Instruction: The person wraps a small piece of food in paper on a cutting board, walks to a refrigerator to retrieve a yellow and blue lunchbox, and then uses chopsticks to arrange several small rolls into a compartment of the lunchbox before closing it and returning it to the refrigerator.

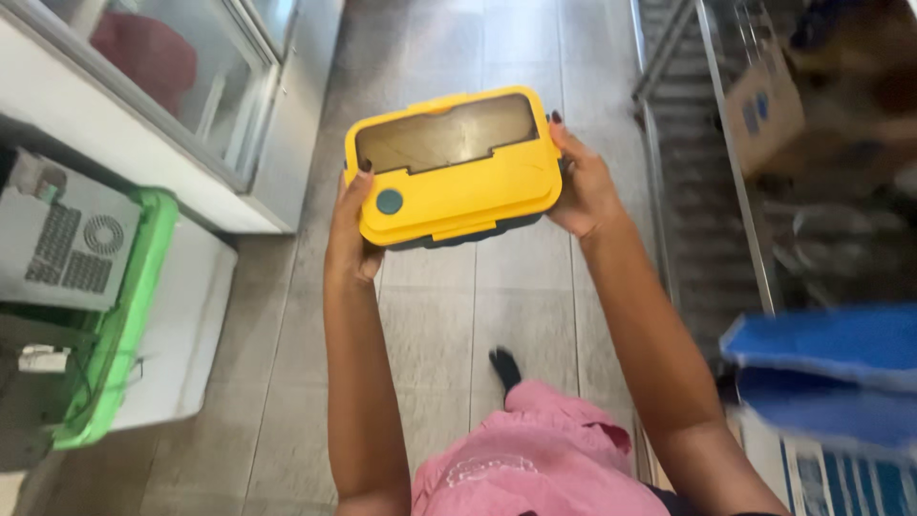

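I hold a yellow lunch box (457,186) out in front of me with both hands, above a tiled floor. Its lid has a see-through window across the top and a small dark round valve at the lower left; a dark base shows beneath the lid. My left hand (350,234) grips the box's left end, thumb on the lid's edge. My right hand (583,186) grips the right end, fingertips curled over the top corner. The box is tilted slightly, right side higher.
A glass-fronted freezer cabinet (181,105) runs along the left. Below it a green crate (129,315) holds a grey appliance (62,244). Metal wire shelving (707,143) with a cardboard box (764,110) stands right. Blue folded items (831,373) lie at lower right.
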